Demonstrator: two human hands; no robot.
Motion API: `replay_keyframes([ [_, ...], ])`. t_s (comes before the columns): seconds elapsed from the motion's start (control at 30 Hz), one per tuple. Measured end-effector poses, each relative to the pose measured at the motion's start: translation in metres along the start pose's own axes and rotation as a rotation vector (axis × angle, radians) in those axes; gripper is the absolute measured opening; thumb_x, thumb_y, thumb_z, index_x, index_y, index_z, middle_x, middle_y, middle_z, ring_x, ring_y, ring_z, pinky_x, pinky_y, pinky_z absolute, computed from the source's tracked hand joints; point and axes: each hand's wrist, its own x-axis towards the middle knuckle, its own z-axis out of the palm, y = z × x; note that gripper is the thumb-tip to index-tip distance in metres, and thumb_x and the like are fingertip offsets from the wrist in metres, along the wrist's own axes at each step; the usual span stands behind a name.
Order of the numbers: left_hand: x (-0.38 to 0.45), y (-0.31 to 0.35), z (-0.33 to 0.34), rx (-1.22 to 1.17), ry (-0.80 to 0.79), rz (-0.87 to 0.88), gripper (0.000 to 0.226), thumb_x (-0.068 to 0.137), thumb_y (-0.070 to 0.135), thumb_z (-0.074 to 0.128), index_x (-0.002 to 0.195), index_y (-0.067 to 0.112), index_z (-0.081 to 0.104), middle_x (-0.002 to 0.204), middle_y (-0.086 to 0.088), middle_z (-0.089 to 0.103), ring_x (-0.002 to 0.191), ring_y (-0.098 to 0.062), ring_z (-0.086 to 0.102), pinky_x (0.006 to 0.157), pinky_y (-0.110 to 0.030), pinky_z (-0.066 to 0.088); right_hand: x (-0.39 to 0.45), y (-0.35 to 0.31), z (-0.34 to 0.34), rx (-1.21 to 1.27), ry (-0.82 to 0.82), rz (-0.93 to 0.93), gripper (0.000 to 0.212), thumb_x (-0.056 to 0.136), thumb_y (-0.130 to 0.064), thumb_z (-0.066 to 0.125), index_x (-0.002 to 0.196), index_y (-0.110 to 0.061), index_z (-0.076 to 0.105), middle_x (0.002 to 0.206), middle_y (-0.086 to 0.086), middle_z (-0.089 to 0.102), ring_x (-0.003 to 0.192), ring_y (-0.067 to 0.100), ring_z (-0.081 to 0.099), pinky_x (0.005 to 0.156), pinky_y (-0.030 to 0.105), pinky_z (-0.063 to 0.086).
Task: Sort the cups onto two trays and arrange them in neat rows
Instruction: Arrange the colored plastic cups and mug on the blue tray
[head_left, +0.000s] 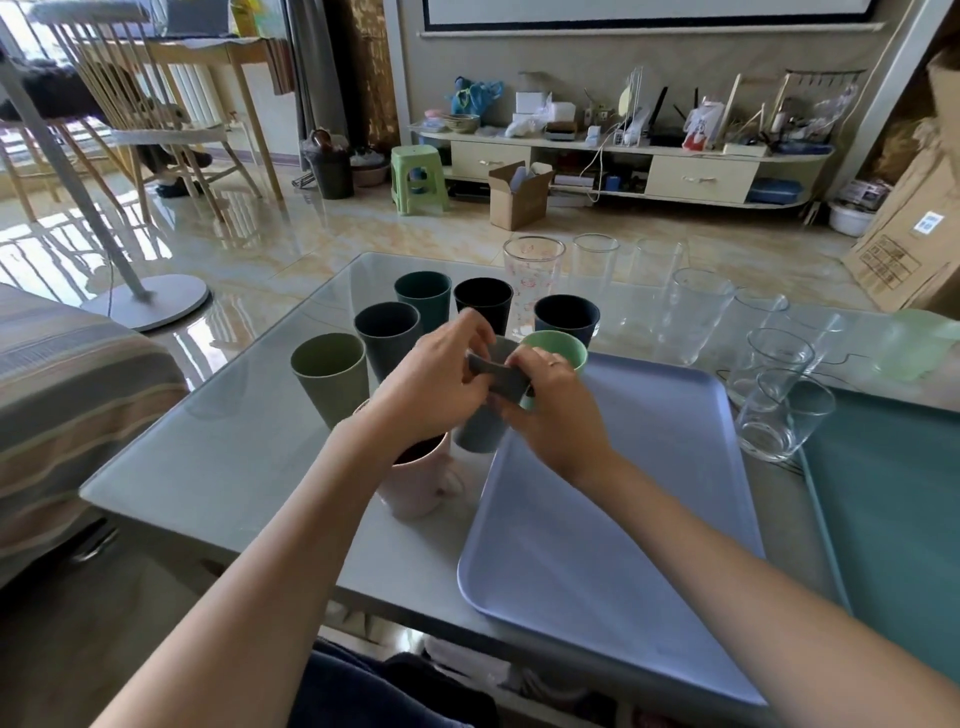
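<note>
Head view of a glossy grey glass tabletop (223, 457) with rounded corners. Both hands meet above its centre on 1 matte grey-blue cup (480, 431), a tapered plastic tumbler held just off the near-left corner of the lilac tray (649, 545); whether its base touches the tabletop cannot be told. The left hand (431, 384) curls its fingers over the cup's rim from the left, thumb (478, 325) arched on top. The right hand (556, 410), with a ring on 1 finger, pinches the upper wall from the right.

Opaque matte tumblers, all upright and tapered, stand behind and left of the hands: sage green cup (328, 376), slate cup (387, 338), teal cup (423, 299), black cup (483, 304), navy cup (567, 317) and a mint cup (558, 351) partly hidden by the right hand. A pale pink mug (415, 486) with a glossy rounded body sits under the left wrist.

Clear glasses stand at the far right of the tabletop: a tall glass with red print (532, 275), plain tall tumblers (693, 314) and short glasses (782, 415) close to the trays.

The lilac tray is a smooth rectangular plastic tray with rounded corners and a raised lip. A teal tray (893, 519) of the same form lies just to its right, cut off by the frame edge
</note>
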Motion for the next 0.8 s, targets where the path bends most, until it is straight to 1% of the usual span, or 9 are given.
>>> replay_keyframes([
  [0.1, -0.001, -0.011, -0.009, -0.108, 0.074, -0.062, 0.034, 0.077, 0.002, 0.059, 0.1, 0.024, 0.045, 0.095, 0.008, 0.057, 0.069, -0.001, 0.058, 0.058, -0.012, 0.047, -0.019, 0.006, -0.01, -0.061, -0.031, -0.059, 0.028, 0.079, -0.03, 0.071, 0.087, -0.009, 0.053, 0.089, 0.006, 0.06, 0.086, 0.023, 0.05, 0.068, 0.036, 0.046],
  [0.17, -0.001, -0.022, -0.016, -0.055, 0.137, -0.131, 0.035, 0.078, -0.001, 0.052, 0.098, 0.027, 0.048, 0.098, 0.01, 0.057, 0.069, 0.0, 0.056, 0.058, -0.01, 0.043, -0.033, 0.012, -0.018, -0.101, -0.034, -0.06, 0.028, 0.079, -0.031, 0.071, 0.086, -0.011, 0.053, 0.089, 0.004, 0.059, 0.087, 0.023, 0.051, 0.065, 0.036, 0.046],
  [0.23, -0.001, -0.034, -0.02, 0.087, 0.18, -0.211, 0.036, 0.079, -0.002, 0.048, 0.101, 0.026, 0.051, 0.106, 0.006, 0.058, 0.077, -0.007, 0.054, 0.063, -0.019, 0.043, -0.042, 0.016, -0.025, -0.161, -0.048, -0.065, 0.027, 0.08, -0.032, 0.07, 0.087, -0.012, 0.054, 0.087, 0.002, 0.058, 0.086, 0.022, 0.051, 0.062, 0.034, 0.044],
  [0.33, -0.004, -0.047, -0.025, 0.274, 0.259, -0.331, 0.037, 0.08, -0.005, 0.046, 0.107, 0.019, 0.057, 0.116, -0.005, 0.059, 0.087, -0.019, 0.052, 0.062, -0.031, 0.043, -0.05, 0.02, -0.031, -0.229, -0.079, -0.075, 0.027, 0.08, -0.031, 0.07, 0.089, -0.01, 0.056, 0.089, 0.003, 0.059, 0.087, 0.025, 0.052, 0.064, 0.033, 0.043],
  [0.43, -0.007, -0.055, -0.032, 0.308, 0.321, -0.452, 0.036, 0.081, -0.004, 0.046, 0.107, 0.017, 0.059, 0.117, -0.009, 0.059, 0.102, -0.03, 0.054, 0.079, -0.043, 0.047, -0.053, 0.019, -0.033, -0.25, -0.092, -0.062, 0.028, 0.081, -0.032, 0.069, 0.091, -0.01, 0.056, 0.091, 0.004, 0.06, 0.09, 0.026, 0.052, 0.065, 0.036, 0.045],
  [0.53, -0.01, -0.061, -0.033, 0.359, 0.3, -0.533, 0.032, 0.081, 0.0, 0.049, 0.108, 0.015, 0.057, 0.116, -0.012, 0.059, 0.106, -0.034, 0.053, 0.087, -0.046, 0.044, -0.056, 0.015, -0.034, -0.261, -0.086, -0.071, 0.029, 0.08, -0.034, 0.07, 0.091, -0.011, 0.056, 0.09, 0.002, 0.06, 0.089, 0.025, 0.052, 0.061, 0.036, 0.046],
  [0.63, -0.013, -0.068, -0.034, 0.376, 0.252, -0.595, 0.029, 0.082, 0.005, 0.048, 0.11, 0.012, 0.055, 0.114, -0.016, 0.059, 0.106, -0.035, 0.052, 0.09, -0.046, 0.041, -0.06, 0.013, -0.034, -0.274, -0.085, -0.087, 0.028, 0.078, -0.033, 0.071, 0.089, -0.011, 0.057, 0.088, 0.001, 0.06, 0.087, 0.025, 0.053, 0.058, 0.033, 0.044],
  [0.7, -0.015, -0.073, -0.034, 0.402, 0.207, -0.62, 0.03, 0.086, 0.011, 0.045, 0.113, 0.015, 0.056, 0.116, -0.016, 0.06, 0.109, -0.036, 0.053, 0.092, -0.045, 0.038, -0.062, 0.013, -0.035, -0.301, -0.092, -0.084, 0.028, 0.077, -0.033, 0.072, 0.088, -0.012, 0.058, 0.086, 0.001, 0.061, 0.085, 0.026, 0.054, 0.057, 0.032, 0.044],
  [0.8, -0.019, -0.078, -0.029, 0.49, 0.178, -0.614, 0.029, 0.091, 0.014, 0.038, 0.108, 0.015, 0.061, 0.111, -0.018, 0.063, 0.106, -0.037, 0.055, 0.09, -0.046, 0.036, -0.064, 0.014, -0.036, -0.37, -0.082, -0.098, 0.027, 0.075, -0.032, 0.074, 0.086, -0.012, 0.06, 0.084, 0.001, 0.062, 0.082, 0.028, 0.058, 0.055, 0.031, 0.045],
])
